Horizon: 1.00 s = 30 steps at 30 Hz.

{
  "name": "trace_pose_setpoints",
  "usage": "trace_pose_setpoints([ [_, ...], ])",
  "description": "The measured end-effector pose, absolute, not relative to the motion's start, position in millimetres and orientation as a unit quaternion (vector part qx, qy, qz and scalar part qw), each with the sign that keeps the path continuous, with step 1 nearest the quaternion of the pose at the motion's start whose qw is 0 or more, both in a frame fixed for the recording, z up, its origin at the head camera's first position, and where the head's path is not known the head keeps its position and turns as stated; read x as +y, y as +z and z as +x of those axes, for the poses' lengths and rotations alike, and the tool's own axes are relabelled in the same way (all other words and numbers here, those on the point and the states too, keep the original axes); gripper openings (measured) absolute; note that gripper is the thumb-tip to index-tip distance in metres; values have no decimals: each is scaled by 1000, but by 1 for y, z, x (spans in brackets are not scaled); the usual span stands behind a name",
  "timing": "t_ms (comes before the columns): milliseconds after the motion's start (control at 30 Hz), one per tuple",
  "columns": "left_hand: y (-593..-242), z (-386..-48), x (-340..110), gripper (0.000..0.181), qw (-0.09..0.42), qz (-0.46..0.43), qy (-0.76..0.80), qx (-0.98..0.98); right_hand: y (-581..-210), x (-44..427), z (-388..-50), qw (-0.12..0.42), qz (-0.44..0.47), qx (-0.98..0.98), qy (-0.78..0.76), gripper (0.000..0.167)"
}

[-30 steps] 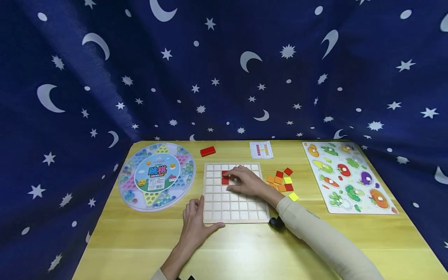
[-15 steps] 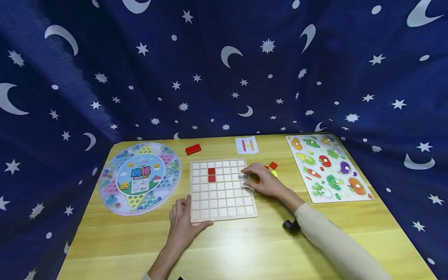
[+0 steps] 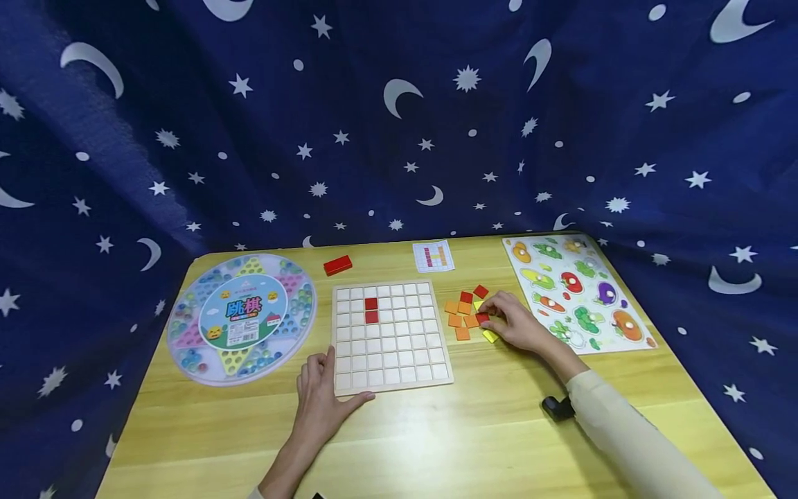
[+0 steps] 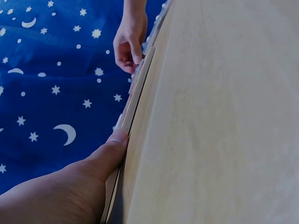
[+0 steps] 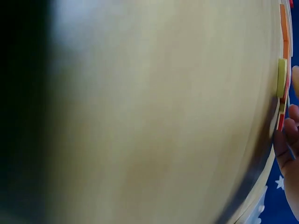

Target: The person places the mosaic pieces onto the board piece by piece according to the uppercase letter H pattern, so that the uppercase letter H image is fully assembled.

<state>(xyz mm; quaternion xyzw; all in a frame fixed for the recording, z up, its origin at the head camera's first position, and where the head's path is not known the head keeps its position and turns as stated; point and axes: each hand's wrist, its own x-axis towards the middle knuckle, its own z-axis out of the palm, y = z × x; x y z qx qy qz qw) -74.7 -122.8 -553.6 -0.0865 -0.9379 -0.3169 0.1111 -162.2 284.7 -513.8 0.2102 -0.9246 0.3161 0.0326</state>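
The left hand (image 3: 321,402) rests at the near left corner of the grid board (image 3: 405,359) on the desk (image 3: 386,447), its thumb spread apart from the other fingers along the near edge. Two red tiles (image 3: 371,317) fill squares one behind the other in the third column. Right of the board, the right hand (image 3: 519,326) has its fingers about a loose red tile (image 3: 482,318); whether they are apart or clamped on it, I cannot tell. Orange tiles (image 3: 462,334) and yellow tiles (image 3: 490,337) lie beside it.
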Motion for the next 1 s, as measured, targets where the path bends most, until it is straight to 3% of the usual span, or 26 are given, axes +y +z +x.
trace_pose_setpoints([
  [533, -555, -75, -123, 116, 135, -93, -307, -937, -509, 282, -166, 5, 204, -934, 293, 18],
  [800, -553, -74, -124, 116, 113, -85, -318, -937, -506, 283, -172, -36, 203, -931, 300, 20],
  [1000, -553, -74, -124, 116, 113, -86, -319, -937, -510, 284, -171, -19, 209, -928, 307, 17],
])
